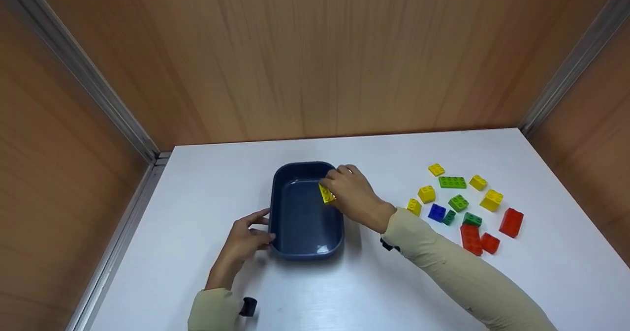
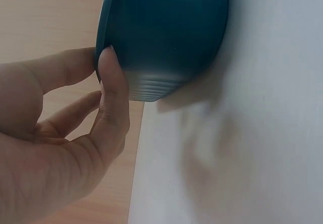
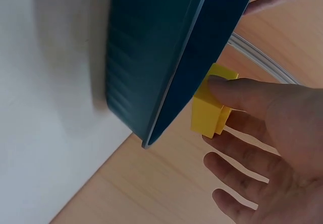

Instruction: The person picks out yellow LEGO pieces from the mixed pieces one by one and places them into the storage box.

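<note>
In the centre of the head view, the right hand (image 1: 353, 193) pinched a yellow block (image 1: 326, 194) between thumb and finger, over the right side of the blue container (image 1: 301, 225); its other fingers stood apart. The left hand (image 1: 244, 238) held the container's left rim with thumb and finger. Coloured bricks (image 1: 458, 203) lay at the right.

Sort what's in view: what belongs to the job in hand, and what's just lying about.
In the job:
tray, held by the left hand
yellow brick, held by the right hand

Lying about, untouched (may belong too):
red bricks
green bricks
blue brick
other yellow bricks
</note>
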### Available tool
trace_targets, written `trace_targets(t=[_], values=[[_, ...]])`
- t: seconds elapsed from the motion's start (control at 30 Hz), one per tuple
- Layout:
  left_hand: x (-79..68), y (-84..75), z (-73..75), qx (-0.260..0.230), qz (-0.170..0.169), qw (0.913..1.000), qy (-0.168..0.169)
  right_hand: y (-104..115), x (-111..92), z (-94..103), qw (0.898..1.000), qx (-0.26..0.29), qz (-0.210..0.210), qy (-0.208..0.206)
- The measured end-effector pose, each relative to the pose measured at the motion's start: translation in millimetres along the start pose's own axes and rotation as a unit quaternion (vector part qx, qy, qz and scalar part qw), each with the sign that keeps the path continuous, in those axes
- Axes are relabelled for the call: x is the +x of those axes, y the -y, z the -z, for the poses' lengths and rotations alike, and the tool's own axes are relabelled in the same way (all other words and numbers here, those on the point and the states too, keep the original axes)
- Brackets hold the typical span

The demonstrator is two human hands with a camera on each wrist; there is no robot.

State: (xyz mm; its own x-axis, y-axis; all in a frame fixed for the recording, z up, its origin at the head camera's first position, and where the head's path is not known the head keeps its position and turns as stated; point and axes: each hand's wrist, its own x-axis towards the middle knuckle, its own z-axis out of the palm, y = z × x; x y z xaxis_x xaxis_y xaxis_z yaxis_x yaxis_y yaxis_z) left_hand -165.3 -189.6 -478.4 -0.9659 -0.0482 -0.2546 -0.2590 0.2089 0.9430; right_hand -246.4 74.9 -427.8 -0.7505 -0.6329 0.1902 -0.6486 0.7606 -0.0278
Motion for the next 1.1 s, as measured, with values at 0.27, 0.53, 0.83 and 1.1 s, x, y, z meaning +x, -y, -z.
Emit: trace_targets(t=[0.27,0.53,0.83,1.1], values=[[0.1,0.4,0.1,0.001,0.004,1.0,0.003,3,14,-4.2,1.0,-0.009,0.003,0.027],[0.1,0.4,1.6,0.003,0.001,1.0,0.005,5,27,-8.4,0.999,-0.01,0.023,0.03],[0.7,1.7,1.3,0.0,-0.004,1.0,0.005,6,39,-15.4,0.997,-0.04,0.045,0.043],[-0.3,0.8,1.0,0.004,-0.004,1.0,0.003,8,47,-20.6,0.996,-0.033,0.054,0.066]])
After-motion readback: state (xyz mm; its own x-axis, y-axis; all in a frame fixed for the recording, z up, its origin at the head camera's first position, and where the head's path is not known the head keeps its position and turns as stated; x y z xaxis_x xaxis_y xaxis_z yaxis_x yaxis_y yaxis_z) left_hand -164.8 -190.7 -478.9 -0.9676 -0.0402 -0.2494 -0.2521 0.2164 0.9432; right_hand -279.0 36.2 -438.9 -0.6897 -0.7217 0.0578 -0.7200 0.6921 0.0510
